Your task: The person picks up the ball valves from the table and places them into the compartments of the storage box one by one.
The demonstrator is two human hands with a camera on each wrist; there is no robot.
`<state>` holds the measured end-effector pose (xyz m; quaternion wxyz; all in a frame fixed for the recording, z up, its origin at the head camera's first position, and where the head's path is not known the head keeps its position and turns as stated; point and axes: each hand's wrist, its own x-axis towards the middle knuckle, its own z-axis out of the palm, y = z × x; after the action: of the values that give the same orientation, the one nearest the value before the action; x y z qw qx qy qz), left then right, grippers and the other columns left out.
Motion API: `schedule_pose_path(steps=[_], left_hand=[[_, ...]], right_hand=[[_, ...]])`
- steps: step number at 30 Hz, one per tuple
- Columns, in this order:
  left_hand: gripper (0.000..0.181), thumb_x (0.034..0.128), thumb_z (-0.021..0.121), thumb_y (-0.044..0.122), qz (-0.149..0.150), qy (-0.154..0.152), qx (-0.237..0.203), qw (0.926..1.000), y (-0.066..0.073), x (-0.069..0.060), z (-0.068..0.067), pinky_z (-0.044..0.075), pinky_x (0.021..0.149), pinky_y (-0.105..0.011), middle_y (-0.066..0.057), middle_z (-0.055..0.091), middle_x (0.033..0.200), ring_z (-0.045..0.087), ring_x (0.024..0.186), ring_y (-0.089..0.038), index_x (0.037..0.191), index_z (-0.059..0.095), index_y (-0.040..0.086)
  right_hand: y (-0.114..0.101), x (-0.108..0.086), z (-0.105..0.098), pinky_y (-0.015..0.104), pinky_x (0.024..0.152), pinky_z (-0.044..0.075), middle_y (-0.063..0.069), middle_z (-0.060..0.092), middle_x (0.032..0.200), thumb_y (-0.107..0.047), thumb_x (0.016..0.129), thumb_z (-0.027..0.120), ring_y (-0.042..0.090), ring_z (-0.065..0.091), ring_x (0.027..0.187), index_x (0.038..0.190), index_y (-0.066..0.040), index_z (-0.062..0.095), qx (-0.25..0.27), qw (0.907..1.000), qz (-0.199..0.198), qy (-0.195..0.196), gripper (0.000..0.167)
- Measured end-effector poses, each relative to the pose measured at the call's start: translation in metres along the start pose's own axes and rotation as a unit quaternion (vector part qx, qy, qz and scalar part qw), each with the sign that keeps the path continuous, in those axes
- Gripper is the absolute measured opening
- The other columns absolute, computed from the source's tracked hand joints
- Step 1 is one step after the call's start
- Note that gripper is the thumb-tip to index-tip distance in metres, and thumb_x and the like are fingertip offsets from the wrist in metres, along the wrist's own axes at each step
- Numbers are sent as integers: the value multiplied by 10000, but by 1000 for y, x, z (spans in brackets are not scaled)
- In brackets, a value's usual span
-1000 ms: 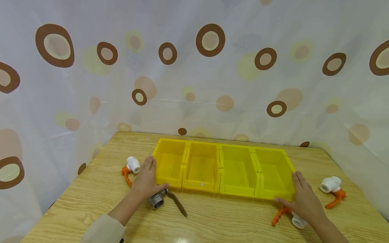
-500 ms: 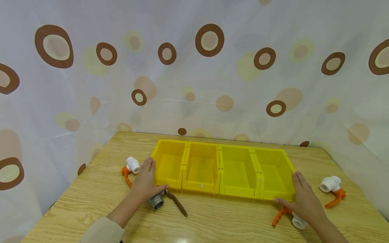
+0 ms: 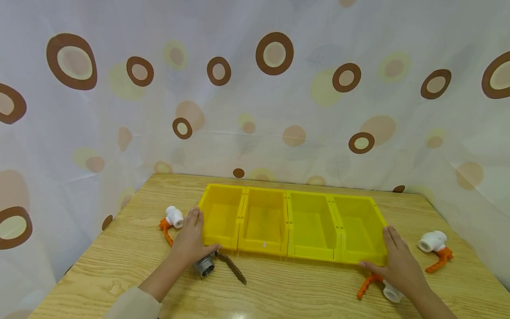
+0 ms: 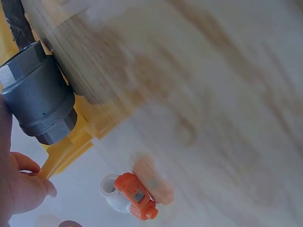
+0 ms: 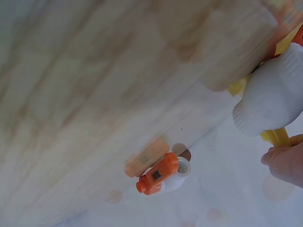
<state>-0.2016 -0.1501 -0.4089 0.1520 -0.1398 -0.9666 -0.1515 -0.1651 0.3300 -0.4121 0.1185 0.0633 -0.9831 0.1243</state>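
A joined row of several yellow bins (image 3: 312, 226) stands on the table, with no items inside. My left hand (image 3: 190, 241) grips its left end, fingers along the side wall and thumb at the front corner. In the left wrist view, fingertips (image 4: 35, 191) hold the yellow edge. The right end is held the same way by my right hand (image 3: 404, 266); the right wrist view shows its fingers (image 5: 286, 163) on the yellow wall. A metal valve (image 3: 205, 265) lies beside my left thumb. Under my right hand lies a white valve (image 3: 392, 292) with an orange handle, partly hidden.
Left of the bins, a white valve (image 3: 174, 216) with an orange handle lies on the wooden table (image 3: 279, 297). Another white valve (image 3: 432, 242) with an orange handle lies at the right. A patterned curtain (image 3: 247, 102) hangs behind and at the sides.
The row of bins has shifted very slightly toward me, with both hands still on its ends. The metal valve has moved slightly toward the front edge.
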Motion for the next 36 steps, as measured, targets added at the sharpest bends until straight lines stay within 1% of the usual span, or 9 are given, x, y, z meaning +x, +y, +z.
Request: schedule_pose_path(steps=[7,11,21,27,32,36], left_hand=[[993,701,776,428,-110,-84,-20,9999,1,-1,-1,276,1088,-538,-337,289,1426,276,1345,-447,1329,331,-200],[997,699,775,432,-154,-79,-16,9998,2,-2,-1,276,1086,-541,-335,290,1428,279,1344,-446,1332,331,-196],[992,698,771,449,-133,-101,118,9998,3,-3,-2,288,1081,-537,-331,309,1414,291,1341,-437,1325,347,-192],[988,694,774,448,-127,-81,139,9998,3,-4,-2,291,1080,-538,-334,316,1410,293,1339,-441,1318,357,-194],[989,690,778,445,-108,-77,178,9998,4,-5,-3,301,1071,-543,-337,324,1404,298,1338,-439,1316,358,-197],[992,688,778,449,-101,-46,185,9998,4,-6,-3,307,1066,-545,-339,328,1400,298,1338,-440,1314,360,-199]], right_hand=[[-1,-1,-2,671,842,383,405,162,1430,-557,726,698,621,284,1172,1395,194,140,0,9998,71,-189,1149],[-1,-1,-3,677,861,366,409,154,1430,-554,732,694,618,277,1180,1395,195,130,13,9996,85,-251,1148],[1,0,1,672,844,378,403,159,1433,-563,723,696,599,302,1170,1402,185,125,-21,9999,13,-127,1161],[0,-1,-1,675,869,361,401,157,1435,-557,719,703,592,289,1185,1401,186,127,-14,9999,39,-161,1162],[0,-3,0,686,875,344,406,183,1423,-549,706,718,589,303,1177,1391,197,152,-2,10000,-37,-21,1160],[0,-5,0,690,878,337,405,177,1426,-553,709,712,594,307,1173,1392,196,146,7,10000,-55,-10,1161]])
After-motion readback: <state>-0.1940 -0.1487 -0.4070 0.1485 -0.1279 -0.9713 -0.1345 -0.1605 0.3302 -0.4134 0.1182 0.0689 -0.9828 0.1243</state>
